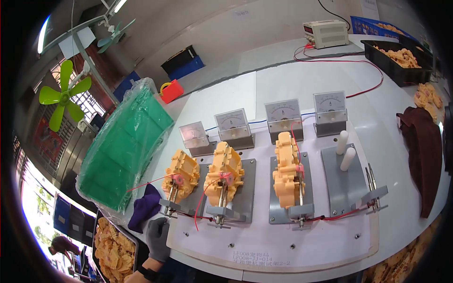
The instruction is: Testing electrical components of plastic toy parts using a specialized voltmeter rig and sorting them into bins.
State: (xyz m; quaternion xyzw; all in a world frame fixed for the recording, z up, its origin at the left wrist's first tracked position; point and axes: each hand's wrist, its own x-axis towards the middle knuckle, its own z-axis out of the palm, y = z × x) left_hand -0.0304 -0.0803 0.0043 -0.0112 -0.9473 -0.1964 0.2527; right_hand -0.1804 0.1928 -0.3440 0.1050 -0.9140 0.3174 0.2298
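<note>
My left hand (158,238), in a grey glove with a dark band at the wrist, is by the front left corner of a white board (207,240). Its fingers look bent and partly hidden, and nothing shows in them. Just beyond it lies a purple cloth (145,207). Three orange plastic gearbox housings sit on grey test fixtures: a left one (181,172), a middle one (224,167) and a right one (286,174). Metal probes and pink wires reach them. A fourth fixture (342,184) holds no housing, only two white pegs (348,159). My right hand is out of view.
Four analog meters stand behind the fixtures, one of them (330,106) far right. A plastic-wrapped green bin (125,146) is at the left. Orange parts fill a tray (113,250) near left and a black bin (401,59). A power supply (328,34) and maroon cloth (420,160) are right.
</note>
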